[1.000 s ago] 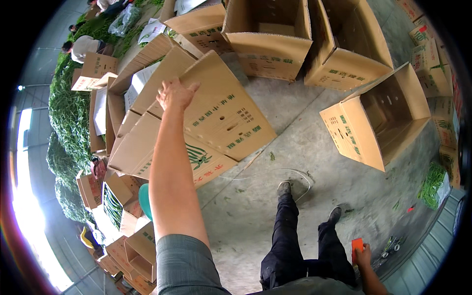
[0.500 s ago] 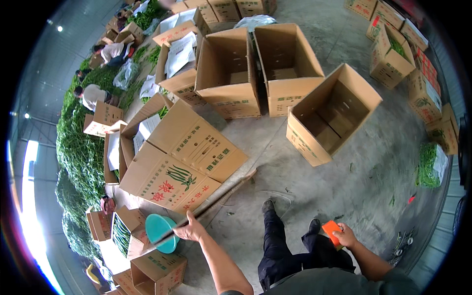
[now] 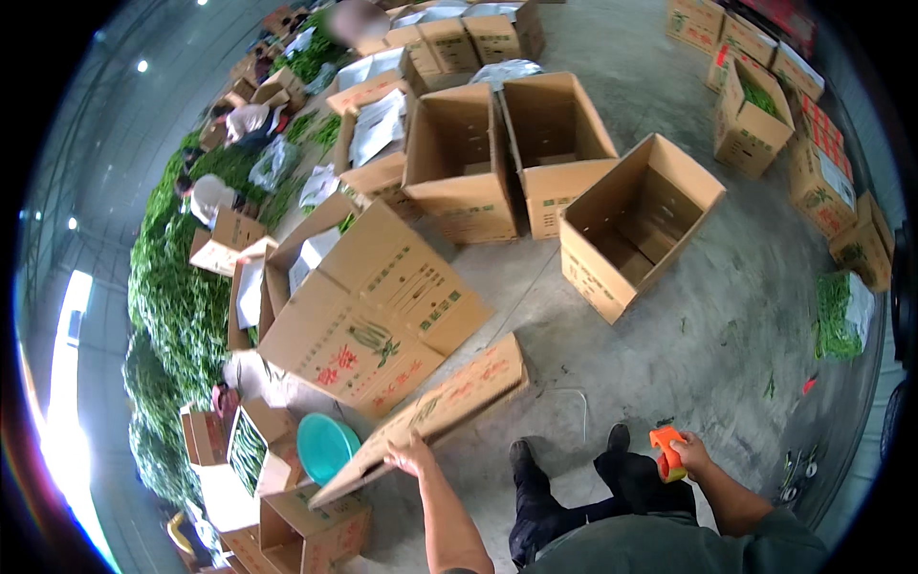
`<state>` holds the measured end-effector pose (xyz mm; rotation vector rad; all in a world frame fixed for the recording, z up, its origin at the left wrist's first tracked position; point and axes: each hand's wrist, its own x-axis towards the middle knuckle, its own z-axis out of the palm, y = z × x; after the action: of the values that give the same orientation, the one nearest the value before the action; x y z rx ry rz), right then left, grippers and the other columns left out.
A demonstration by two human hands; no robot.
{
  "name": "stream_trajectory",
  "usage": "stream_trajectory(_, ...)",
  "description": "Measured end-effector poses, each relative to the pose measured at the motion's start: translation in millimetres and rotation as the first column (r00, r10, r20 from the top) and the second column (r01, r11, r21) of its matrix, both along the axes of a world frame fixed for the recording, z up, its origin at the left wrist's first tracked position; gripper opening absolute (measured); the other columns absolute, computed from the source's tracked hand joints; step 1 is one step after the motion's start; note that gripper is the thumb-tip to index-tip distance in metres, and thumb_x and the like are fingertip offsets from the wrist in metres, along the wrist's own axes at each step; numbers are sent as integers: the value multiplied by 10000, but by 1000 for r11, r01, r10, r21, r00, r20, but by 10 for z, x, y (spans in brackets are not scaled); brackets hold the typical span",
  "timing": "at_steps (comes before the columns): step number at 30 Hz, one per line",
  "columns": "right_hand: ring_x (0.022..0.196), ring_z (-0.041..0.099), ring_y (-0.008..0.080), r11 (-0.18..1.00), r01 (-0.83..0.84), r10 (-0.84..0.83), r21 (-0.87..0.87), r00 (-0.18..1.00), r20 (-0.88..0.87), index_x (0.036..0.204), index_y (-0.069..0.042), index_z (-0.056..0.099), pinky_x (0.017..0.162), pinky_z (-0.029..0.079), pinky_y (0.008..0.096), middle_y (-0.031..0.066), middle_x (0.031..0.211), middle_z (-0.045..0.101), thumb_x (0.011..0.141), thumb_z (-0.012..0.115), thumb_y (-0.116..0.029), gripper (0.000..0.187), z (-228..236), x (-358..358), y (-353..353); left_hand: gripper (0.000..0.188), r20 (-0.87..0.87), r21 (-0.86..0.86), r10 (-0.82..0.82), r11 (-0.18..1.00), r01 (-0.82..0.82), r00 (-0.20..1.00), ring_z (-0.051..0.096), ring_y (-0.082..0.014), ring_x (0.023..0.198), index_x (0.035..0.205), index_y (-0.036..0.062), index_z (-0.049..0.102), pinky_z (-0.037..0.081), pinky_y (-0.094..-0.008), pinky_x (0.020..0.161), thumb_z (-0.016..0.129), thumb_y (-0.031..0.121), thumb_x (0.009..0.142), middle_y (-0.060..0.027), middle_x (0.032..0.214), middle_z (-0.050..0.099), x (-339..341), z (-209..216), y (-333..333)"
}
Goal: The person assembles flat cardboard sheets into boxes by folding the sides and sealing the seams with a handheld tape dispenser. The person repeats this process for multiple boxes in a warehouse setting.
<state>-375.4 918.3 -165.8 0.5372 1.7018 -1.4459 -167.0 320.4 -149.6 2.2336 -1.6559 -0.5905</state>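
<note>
Left: teal basin (image 3: 327, 448). Next, a flattened carton (image 3: 373, 306) leaning on a paper-lined box (image 3: 314, 228), probably to save floor space. My left hand (image 3: 411, 454) grips a folded carton (image 3: 459, 390) by its edge, likely because it's too broad to span; it slants before the leaning one. Then an upright empty box (image 3: 591, 273). Right hand (image 3: 692, 453) wrapped round an orange tape dispenser (image 3: 664, 438), apparently kept clear of the cardboard.
</note>
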Motion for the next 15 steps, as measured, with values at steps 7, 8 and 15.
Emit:
stream_trajectory(7,855,722,276,953,-301,302,-27,953,26,1271,34,502,768,581,414,167,969,704,948,617,-65,357,309,14,-930,921,-745,34,375,848,-530,551,567,-374,1146,1460,-40,384,526,-518,944,889,326,782,-215,1441,410,358,376,-401)
stream_trajectory(8,854,722,275,951,-307,307,-28,952,14,1274,35,500,770,580,414,169,974,703,948,618,-65,361,277,14,-1021,922,-814,348,535,760,-549,226,584,-383,1104,1449,-45,389,532,-546,896,885,365,789,-213,1429,427,434,328,-506)
stream_trajectory(15,855,724,260,938,-344,346,-37,934,85,1340,16,475,780,586,413,175,1044,696,944,647,-78,442,338,202,-1280,579,-825,497,552,811,-307,122,640,-355,952,1274,-51,532,559,-542,717,807,277,885,-206,1175,611,185,301,-787)
